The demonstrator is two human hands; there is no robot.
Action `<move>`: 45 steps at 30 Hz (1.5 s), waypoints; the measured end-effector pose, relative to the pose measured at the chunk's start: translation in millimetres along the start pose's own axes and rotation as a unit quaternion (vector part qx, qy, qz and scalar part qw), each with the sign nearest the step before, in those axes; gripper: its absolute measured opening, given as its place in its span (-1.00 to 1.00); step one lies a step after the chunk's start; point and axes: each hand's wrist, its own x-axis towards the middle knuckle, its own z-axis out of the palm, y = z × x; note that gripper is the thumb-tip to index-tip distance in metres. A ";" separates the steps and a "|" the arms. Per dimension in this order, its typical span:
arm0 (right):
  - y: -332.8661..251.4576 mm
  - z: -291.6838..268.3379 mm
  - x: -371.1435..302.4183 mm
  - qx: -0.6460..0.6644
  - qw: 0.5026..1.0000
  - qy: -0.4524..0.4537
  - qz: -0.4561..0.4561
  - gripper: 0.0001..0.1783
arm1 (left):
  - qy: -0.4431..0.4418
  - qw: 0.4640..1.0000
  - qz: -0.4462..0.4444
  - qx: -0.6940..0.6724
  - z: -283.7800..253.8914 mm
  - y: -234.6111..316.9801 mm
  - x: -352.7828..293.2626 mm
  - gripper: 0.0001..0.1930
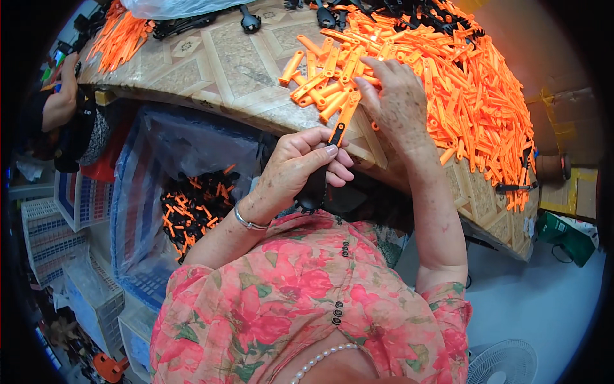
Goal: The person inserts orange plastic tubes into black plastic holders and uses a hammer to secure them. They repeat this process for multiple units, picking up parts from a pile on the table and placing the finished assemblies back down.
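In my left hand (297, 163), closed, is a black pasta server (313, 185). Its toothed head hangs below my fingers, and an orange handle piece (346, 115) sits on its upper end, pointing away from me. My right hand (398, 102) is over the near edge of a heap of orange handle pieces (470, 96). Its thumb and forefinger are apart beside several loose orange handles (329, 61), and I see nothing held between them. The remaining fingertips of that hand are partly hidden.
The patterned table (224, 64) curves across the top, with black utensil heads (251, 23) along its far side. Below its left edge stands a plastic-lined blue crate (128, 256) of black-and-orange utensils. Another person's arm (62, 99) shows at left. A white fan (504, 365) stands lower right.
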 end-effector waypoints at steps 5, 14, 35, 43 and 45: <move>-3.9 8.5 5.0 -0.018 0.999 -0.045 0.000 -0.56 | 0.018 1.000 0.020 -0.012 -8.8 2.4 -1.8 -0.74; 24.7 -26.6 -28.5 0.139 0.986 0.078 0.058 -0.83 | 0.006 1.000 0.017 -0.005 -7.5 -4.2 7.3 -0.74; 29.8 -118.3 -156.8 -0.102 0.975 -0.004 0.197 -0.75 | -0.101 0.989 -0.051 0.095 56.8 -30.1 26.4 -0.76; 42.7 -107.1 -164.8 -0.045 0.983 -0.022 0.174 -0.79 | -0.109 0.983 -0.091 0.116 54.5 -34.7 23.7 -0.77; 42.9 -104.5 -166.1 -0.085 0.987 -0.008 0.135 -0.81 | -0.114 0.980 -0.105 0.122 53.3 -34.1 23.2 -0.78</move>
